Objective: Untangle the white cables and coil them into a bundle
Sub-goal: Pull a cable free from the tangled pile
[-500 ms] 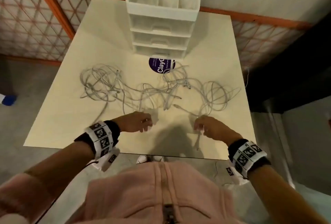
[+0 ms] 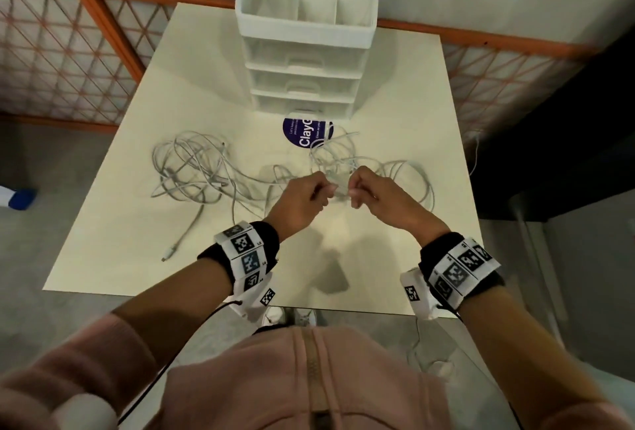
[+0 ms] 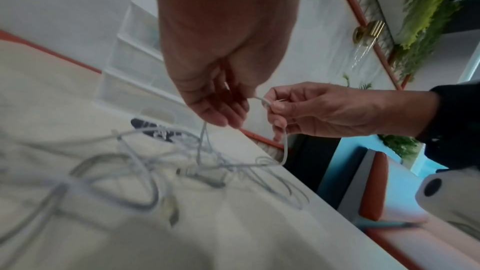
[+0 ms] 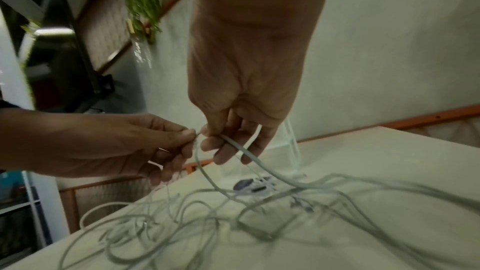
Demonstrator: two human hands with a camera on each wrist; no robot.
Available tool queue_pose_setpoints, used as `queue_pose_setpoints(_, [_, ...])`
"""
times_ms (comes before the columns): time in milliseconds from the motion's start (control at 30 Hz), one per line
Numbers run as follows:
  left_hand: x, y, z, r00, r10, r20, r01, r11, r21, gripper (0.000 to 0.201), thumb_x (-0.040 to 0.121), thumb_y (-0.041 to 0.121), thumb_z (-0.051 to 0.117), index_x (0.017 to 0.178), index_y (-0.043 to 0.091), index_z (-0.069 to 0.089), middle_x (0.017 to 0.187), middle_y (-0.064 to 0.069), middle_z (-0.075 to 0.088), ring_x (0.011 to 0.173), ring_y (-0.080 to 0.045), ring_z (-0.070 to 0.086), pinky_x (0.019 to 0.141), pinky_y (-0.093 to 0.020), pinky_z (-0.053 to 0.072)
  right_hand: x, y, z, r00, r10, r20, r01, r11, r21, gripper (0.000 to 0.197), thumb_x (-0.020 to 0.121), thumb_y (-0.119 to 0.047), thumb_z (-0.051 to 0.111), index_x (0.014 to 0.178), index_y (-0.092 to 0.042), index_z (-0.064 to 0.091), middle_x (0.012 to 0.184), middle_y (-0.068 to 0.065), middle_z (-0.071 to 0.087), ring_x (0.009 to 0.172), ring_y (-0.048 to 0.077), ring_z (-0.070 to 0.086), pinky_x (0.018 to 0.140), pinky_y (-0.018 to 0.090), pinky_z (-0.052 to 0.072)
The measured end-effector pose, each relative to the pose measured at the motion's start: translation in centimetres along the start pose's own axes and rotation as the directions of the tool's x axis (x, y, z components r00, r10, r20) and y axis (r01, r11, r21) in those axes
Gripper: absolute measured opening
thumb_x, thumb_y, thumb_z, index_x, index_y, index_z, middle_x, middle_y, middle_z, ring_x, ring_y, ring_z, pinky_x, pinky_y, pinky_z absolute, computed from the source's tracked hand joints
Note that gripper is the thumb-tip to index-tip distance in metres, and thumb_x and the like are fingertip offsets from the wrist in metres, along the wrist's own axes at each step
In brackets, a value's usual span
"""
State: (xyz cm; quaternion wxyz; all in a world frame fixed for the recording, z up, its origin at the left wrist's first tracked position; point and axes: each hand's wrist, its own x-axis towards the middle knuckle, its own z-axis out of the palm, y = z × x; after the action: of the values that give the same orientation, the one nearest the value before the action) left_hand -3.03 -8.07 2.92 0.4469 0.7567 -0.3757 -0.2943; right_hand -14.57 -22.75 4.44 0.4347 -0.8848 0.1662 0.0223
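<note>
The cables [image 2: 192,168] are white to pale grey against the cream surface [image 2: 395,93]. At the far edge stands a white drawer organiser [image 2: 305,62], and just near it lies a dark blue round sticker [image 2: 307,132] with white lettering. Both wrists wear black bands [image 2: 271,237] carrying white tags [image 2: 242,259] printed with black square codes. The hoodie [image 2: 309,381] is pale pink. An orange frame [image 2: 113,27] edges a white diamond-lattice panel on the left.

The head camera is looking steeply down over the cream rectangular desk [image 2: 395,93]; both wrist cameras are looking closely along the fingers, sharing its middle.
</note>
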Motion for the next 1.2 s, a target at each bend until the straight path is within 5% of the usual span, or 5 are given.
queue_pose_setpoints(300, [1.8,3.6,-5.7,0.91,-0.148,-0.387,-0.027,0.91,-0.413,0.024,0.098,0.016,0.043,0.078,0.014,0.056,0.075,-0.003,0.068,0.068,-0.01,0.066,0.062,-0.02,0.052,3.9,-4.3,0.9,0.989,-0.148,0.029,0.141,0.975,0.17,0.009,0.097,-0.014,0.048,0.088,-0.016,0.047,0.064,-0.003,0.059,0.055,0.003,0.055,0.061,0.012,0.043])
queue_pose_setpoints(567, [1.0,2.6,-14.7,0.613,-0.229,-0.756,-0.243,0.856,-0.456,0.027,0.103,0.023,0.025,0.077,0.02,0.03,0.062,0.002,0.032,0.042,-0.004,0.027,0.043,-0.022,0.028,2.8,4.2,-2.5,0.981,0.109,0.159,-0.088,0.987,-0.135,0.033,0.099,-0.029,0.043,0.068,-0.026,0.056,0.057,-0.003,0.055,0.051,0.001,0.05,0.066,0.025,0.041])
queue_pose_setpoints(700, [0.1,1.7,-14.5,0.759,-0.047,-0.649,-0.151,0.957,-0.246,0.022,0.099,0.022,0.043,0.078,0.024,0.046,0.06,0.004,0.032,0.046,-0.006,0.03,0.047,-0.024,0.027,3.1,4.0,-4.3,0.988,0.119,0.093,-0.103,0.982,-0.161,0.034,0.098,-0.022,0.045,0.068,-0.027,0.06,0.06,-0.005,0.055,0.051,-0.004,0.053,0.067,0.026,0.041])
queue_pose_setpoints(867, [0.6,3.5,-8.9,0.996,0.02,-0.092,-0.025,0.998,-0.057,0.032,0.078,0.029,0.073,0.109,0.022,0.066,0.052,0.013,0.033,0.04,0.0,0.035,0.046,-0.01,0.028,5.0,-4.6,-4.6,0.983,-0.116,0.142,0.135,0.982,-0.133,0.021,0.096,-0.021,0.052,0.084,-0.015,0.069,0.072,-0.003,0.063,0.056,0.001,0.054,0.061,0.018,0.043])
queue_pose_setpoints(1200, [2.8,4.4,-15.0,0.789,0.276,-0.549,-0.19,0.959,0.21,0.022,0.093,0.025,0.058,0.078,0.009,0.059,0.049,0.01,0.05,0.048,-0.001,0.041,0.049,-0.01,0.032,7.5,-4.0,-6.5,0.986,-0.071,0.149,0.091,0.987,-0.13,0.013,0.089,-0.024,0.063,0.09,-0.01,0.064,0.08,0.007,0.067,0.068,0.011,0.057,0.067,0.018,0.042])
